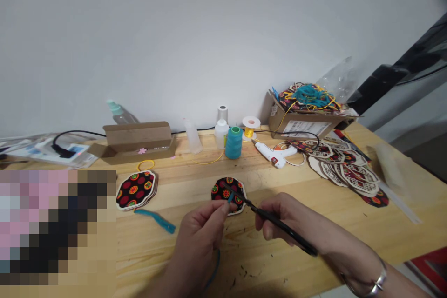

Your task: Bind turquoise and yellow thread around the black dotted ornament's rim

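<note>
My left hand (200, 237) is closed in a pinch on a teal cord (231, 197), whose tail hangs down below the wrist. My right hand (289, 219) is closed round a thin black tool (275, 221) whose tip points at the cord's end. Both meet just over a round piece of black fabric with red and yellow dots (228, 194) lying on the wooden table (195, 177).
A stack of the same dotted pieces (135, 189) and a loose teal strip (155, 220) lie to the left. Behind are a teal thread spool (233, 142), a white bottle (221, 133), a glue gun (274, 153), patterned cut-outs (345, 170) and two cardboard boxes (138, 138).
</note>
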A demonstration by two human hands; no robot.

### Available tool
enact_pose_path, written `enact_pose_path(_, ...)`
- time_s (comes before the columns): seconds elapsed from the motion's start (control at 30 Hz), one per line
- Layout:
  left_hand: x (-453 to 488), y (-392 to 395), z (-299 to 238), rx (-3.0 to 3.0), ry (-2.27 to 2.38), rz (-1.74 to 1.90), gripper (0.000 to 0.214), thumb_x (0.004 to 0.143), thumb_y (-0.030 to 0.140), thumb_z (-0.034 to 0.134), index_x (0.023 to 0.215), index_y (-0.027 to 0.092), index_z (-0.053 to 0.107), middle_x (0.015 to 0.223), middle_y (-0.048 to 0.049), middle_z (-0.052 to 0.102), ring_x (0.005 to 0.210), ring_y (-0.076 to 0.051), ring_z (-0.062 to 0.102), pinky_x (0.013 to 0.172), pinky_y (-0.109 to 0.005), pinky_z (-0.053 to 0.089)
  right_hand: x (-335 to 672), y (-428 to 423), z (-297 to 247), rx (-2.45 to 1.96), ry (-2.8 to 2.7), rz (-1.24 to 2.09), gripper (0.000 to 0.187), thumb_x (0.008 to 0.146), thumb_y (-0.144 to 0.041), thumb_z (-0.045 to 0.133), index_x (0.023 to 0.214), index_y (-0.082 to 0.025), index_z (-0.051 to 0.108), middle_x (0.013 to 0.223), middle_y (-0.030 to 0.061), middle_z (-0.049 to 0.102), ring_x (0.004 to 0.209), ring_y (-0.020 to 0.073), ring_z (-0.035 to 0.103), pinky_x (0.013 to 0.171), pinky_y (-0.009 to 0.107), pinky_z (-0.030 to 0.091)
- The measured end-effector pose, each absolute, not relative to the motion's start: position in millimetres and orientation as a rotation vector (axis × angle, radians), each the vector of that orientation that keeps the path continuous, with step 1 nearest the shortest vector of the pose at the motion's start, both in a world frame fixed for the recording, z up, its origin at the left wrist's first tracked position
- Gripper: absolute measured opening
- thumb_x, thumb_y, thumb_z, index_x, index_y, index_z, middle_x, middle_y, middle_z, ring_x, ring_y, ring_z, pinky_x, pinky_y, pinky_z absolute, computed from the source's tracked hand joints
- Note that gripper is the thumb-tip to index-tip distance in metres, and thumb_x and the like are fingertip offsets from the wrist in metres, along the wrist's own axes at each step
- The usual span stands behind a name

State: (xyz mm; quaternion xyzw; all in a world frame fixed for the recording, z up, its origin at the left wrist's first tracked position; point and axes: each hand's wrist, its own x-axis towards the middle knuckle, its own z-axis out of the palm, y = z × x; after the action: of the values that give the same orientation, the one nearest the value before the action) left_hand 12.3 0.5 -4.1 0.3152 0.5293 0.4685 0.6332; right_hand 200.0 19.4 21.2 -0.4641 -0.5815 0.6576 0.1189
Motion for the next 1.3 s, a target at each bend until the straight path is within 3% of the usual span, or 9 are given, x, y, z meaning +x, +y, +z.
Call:
enact_pose_path(0.3, 10.1, 1.7, -8.7, 0.606, 1.143, 1.052, 0.023, 0.071, 0.034, 0.064, 0.077, 0.013, 0.069, 0.037, 0.0108, 0.026, 0.038, -0.005, 0.015, 0.037, -0.02, 0.01, 206.6, 16.5, 19.6, -1.371, -1.826, 1.797, 0.013, 0.073, -0.027, 0.058, 0.069, -0.014, 0.057, 0.06, -0.0042, 0.05, 0.054, 0.007, 0.041, 0.048, 0.018, 0.028)
enact_pose_path(0.43, 11.4, 4.9, -4.6, 0.533, 1.15, 1.139, 0.022, 0.068, 0.032, 0.067, 0.076, 0.012, 0.068, 0.036, 0.0113, 0.027, 0.037, -0.004, 0.016, 0.037, -0.02, 0.009, 227.7, 10.1, 25.6, -1.695, -2.193, 1.281, 0.024, 0.068, -0.039, 0.063, 0.065, -0.017, 0.054, 0.059, -0.0035, 0.051, 0.054, 0.0096, 0.042, 0.047, 0.021, 0.026)
enact_pose_path(0.53, 12.3, 6.0, -1.6, 0.52, 1.165, 1.191, 0.02, 0.068, 0.03, 0.067, 0.076, 0.012, 0.068, 0.034, 0.011, 0.03, 0.035, -0.004, 0.018, 0.037, -0.02, 0.011, 251.5, 6.4, 26.3, -1.872, -2.369, 0.838, 0.014, 0.07, -0.031, 0.061, 0.069, -0.019, 0.055, 0.069, -0.001, 0.056, 0.059, 0.0117, 0.046, 0.052, 0.023, 0.029)
enact_pose_path(0.63, 12.6, 5.5, -1.2, 0.527, 1.16, 1.207, 0.019, 0.069, 0.029, 0.066, 0.076, 0.012, 0.067, 0.032, 0.0105, 0.032, 0.034, -0.003, 0.021, 0.037, -0.019, 0.013, 276.1, 3.7, 21.1, -1.974, -2.41, 0.726, 0.004, 0.074, -0.023, 0.053, 0.073, -0.02, 0.054, 0.078, 0.0016, 0.059, 0.065, 0.0137, 0.051, 0.056, 0.024, 0.032)
enact_pose_path(0.87, 12.1, 5.6, -4.8, 0.555, 1.136, 1.218, 0.017, 0.073, 0.029, 0.063, 0.078, 0.013, 0.066, 0.033, 0.0107, 0.031, 0.034, -0.003, 0.02, 0.036, -0.018, 0.015, 315.1, 2.8, 9.9, -2.145, -2.437, 0.427, 0.01, 0.077, -0.023, 0.048, 0.071, -0.019, 0.055, 0.076, 0.0049, 0.058, 0.067, 0.0171, 0.055, 0.06, 0.027, 0.037)
enact_pose_path(1.03, 12.0, 4.8, -4.6, 0.561, 1.138, 1.205, 0.018, 0.075, 0.03, 0.061, 0.079, 0.013, 0.065, 0.034, 0.0109, 0.03, 0.035, -0.003, 0.019, 0.036, -0.018, 0.015, 336.8, 6.6, 3.7, -2.263, -2.382, 0.352, 0.013, 0.076, -0.024, 0.048, 0.082, -0.02, 0.059, 0.086, 0.008, 0.06, 0.075, 0.0208, 0.057, 0.065, 0.03, 0.041)
enact_pose_path(1.23, 13.5, 5.9, -3.6, 0.559, 1.132, 1.209, 0.016, 0.076, 0.029, 0.06, 0.077, 0.013, 0.064, 0.034, 0.0107, 0.032, 0.035, -0.003, 0.02, 0.036, -0.017, 0.016, 301.6, 5.3, 11.4, -2.062, -2.327, 0.057, 0.018, 0.079, -0.027, 0.048, 0.084, -0.017, 0.062, 0.088, 0.0108, 0.06, 0.084, 0.0249, 0.054, 0.075, 0.038, 0.042)
enact_pose_path(1.3, 13.7, 6.6, -2.9, 0.57, 1.129, 1.201, 0.016, 0.076, 0.029, 0.06, 0.078, 0.013, 0.064, 0.033, 0.011, 0.032, 0.035, -0.003, 0.02, 0.036, -0.017, 0.016, 265.5, 4.9, 16.6, -1.796, -2.338, 0.194, 0.02, 0.083, -0.025, 0.047, 0.095, -0.02, 0.061, 0.096, 0.0083, 0.06, 0.092, 0.0225, 0.052, 0.08, 0.036, 0.04)
